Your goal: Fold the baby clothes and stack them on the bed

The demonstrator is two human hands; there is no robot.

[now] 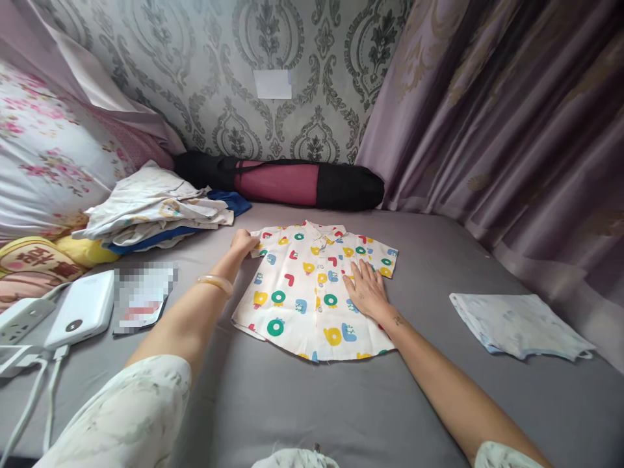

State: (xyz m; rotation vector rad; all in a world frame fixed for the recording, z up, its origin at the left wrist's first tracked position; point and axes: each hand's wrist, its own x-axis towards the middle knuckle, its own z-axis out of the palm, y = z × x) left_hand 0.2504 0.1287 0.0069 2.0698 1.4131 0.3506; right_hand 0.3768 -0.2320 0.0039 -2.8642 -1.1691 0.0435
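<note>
A small white short-sleeved shirt (297, 281) with a collar and colourful letter prints lies spread flat, front up, on the grey bed sheet (273, 396). Its collar points away from me and its hem faces me. At the left sleeve's edge my left hand (242, 242) is closed, pinching the cloth. My right hand (366, 290) rests flat on the right side of the shirt front, fingers spread and pointing away. A pale bangle (215, 284) circles my left wrist.
Folded clothes (156, 205) are piled at the left, beside a floral pillow (43, 149). Nearer lie a white power bank (82, 305), a phone (143, 302) and a power strip (24, 318) with cables. Folded pale cloth (519, 325) lies right; a long black-and-red bag (277, 182) lines the wall.
</note>
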